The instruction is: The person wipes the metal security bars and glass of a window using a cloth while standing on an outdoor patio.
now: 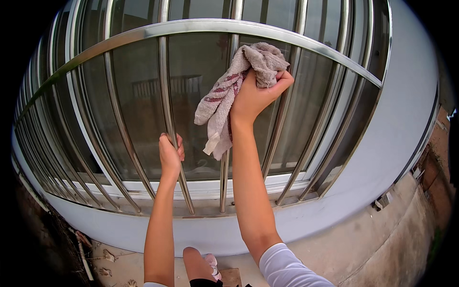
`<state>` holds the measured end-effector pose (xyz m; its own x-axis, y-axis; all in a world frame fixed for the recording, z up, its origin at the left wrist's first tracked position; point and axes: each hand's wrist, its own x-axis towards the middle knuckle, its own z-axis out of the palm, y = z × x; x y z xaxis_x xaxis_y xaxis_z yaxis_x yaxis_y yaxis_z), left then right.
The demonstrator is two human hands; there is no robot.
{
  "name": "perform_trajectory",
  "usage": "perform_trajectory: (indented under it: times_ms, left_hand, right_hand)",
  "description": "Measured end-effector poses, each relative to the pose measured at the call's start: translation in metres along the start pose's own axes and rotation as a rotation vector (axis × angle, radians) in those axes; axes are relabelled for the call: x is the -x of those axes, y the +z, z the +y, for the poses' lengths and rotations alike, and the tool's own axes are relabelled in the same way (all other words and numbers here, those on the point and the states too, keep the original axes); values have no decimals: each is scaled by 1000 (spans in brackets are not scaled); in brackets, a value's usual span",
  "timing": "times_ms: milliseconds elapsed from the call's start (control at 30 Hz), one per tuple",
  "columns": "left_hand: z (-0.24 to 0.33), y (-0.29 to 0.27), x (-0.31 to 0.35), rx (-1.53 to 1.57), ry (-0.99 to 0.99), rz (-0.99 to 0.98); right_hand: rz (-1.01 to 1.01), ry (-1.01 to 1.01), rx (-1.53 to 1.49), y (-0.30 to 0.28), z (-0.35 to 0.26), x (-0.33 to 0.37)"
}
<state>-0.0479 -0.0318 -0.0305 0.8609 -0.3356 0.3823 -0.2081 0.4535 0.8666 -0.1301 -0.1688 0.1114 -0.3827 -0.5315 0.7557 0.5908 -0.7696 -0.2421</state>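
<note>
My right hand [256, 93] is closed on a greyish-pink towel [222, 103] with dark red stripes. The bunched upper part of the cloth lies against a metal bar of the window grille, just below the wide cross rail [201, 26]. Its loose ends hang down left of my wrist. Lower and to the left, my left hand [171, 152] is wrapped round an upright metal bar [165, 86]. Part of the bar behind the right hand is hidden by the towel.
Behind the bars is a sliding glass window [131, 91] in a white frame, with reflections. A pale wall [397, 119] surrounds the grille. Below lies a concrete floor [382, 239]. Gloves [106, 271] lie at the lower left, and a brown block [231, 277] sits by my foot.
</note>
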Motion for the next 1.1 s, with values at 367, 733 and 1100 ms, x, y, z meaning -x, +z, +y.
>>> perform_trajectory:
  times_ms: [367,733,1100]
  left_hand:
    - [-2,-4,-1,-26,-26,40]
    - [0,2,0,-56,47,44]
    - [3,-1,0,-51,17,8]
  right_hand:
    - [-404,-91,264,6,-26,23]
    - [-681,800,-382,29,-22,-42]
    - [-677,758,-345,31,-16,-34]
